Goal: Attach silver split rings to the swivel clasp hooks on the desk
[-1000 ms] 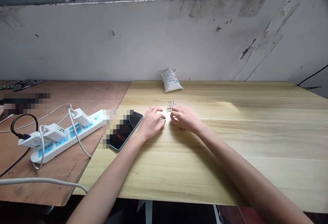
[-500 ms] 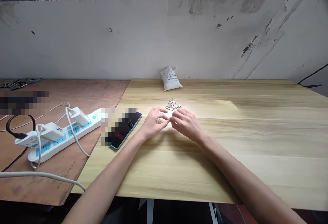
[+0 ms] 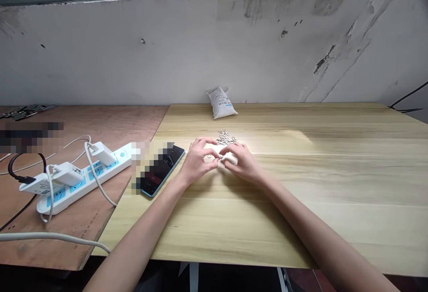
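My left hand and my right hand meet at their fingertips in the middle of the light wooden table. Between the fingertips sits a small metal ring, partly hidden by my fingers. Another ring shows under my left fingers. Just beyond my hands lies a loose heap of small metal rings. A white paper sachet with printed text stands against the wall behind them. A phone with a blue edge lies to the left of my left hand.
A white power strip with plugged-in chargers and white cables lies on a brown plywood table to the left. A black cable runs along the right wall. A stained wall rises behind the table.
My hands have come closer together, with the fingertips now meeting over the small ring. The head view has shifted slightly.
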{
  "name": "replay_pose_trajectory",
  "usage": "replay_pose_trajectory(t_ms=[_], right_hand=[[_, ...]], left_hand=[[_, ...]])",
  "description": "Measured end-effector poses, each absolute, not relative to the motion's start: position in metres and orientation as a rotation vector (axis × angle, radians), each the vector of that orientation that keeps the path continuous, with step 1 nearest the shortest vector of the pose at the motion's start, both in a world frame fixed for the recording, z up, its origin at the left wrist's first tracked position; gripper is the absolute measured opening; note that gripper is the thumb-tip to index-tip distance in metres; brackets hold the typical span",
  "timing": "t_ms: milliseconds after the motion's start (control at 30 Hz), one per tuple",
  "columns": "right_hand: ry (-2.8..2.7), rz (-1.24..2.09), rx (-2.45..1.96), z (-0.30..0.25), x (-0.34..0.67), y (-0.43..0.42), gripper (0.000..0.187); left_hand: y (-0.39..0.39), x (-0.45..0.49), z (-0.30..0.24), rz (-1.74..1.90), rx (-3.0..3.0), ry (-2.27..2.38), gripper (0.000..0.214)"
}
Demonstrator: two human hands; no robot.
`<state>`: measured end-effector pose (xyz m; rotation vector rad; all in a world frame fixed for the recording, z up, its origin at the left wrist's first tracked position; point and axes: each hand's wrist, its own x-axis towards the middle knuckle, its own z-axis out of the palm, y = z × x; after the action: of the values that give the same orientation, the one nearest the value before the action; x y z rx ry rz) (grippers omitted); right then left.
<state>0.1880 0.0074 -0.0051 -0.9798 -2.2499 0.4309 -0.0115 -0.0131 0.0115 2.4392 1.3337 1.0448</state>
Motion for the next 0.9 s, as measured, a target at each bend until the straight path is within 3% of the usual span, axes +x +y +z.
replay_pose_trajectory(t_ms=[600, 767, 900], right_hand=[[-2.029, 1.067, -0.796, 0.006, 0.193, 0.004, 0.018], [-1.986, 0.951, -0.880, 0.005, 0.194, 0.006, 0.018], [-2.027, 0.557, -0.988, 0.004, 0.188, 0.002, 0.012]], left_hand=[[-0.015, -0.010, 0.018, 1.124, 2.568, 1.244, 0.008], [-0.017, -0.009, 0.017, 1.104, 2.603, 1.361, 0.008], [-0.018, -0.006, 0.014, 1.051, 2.610, 1.464, 0.008]])
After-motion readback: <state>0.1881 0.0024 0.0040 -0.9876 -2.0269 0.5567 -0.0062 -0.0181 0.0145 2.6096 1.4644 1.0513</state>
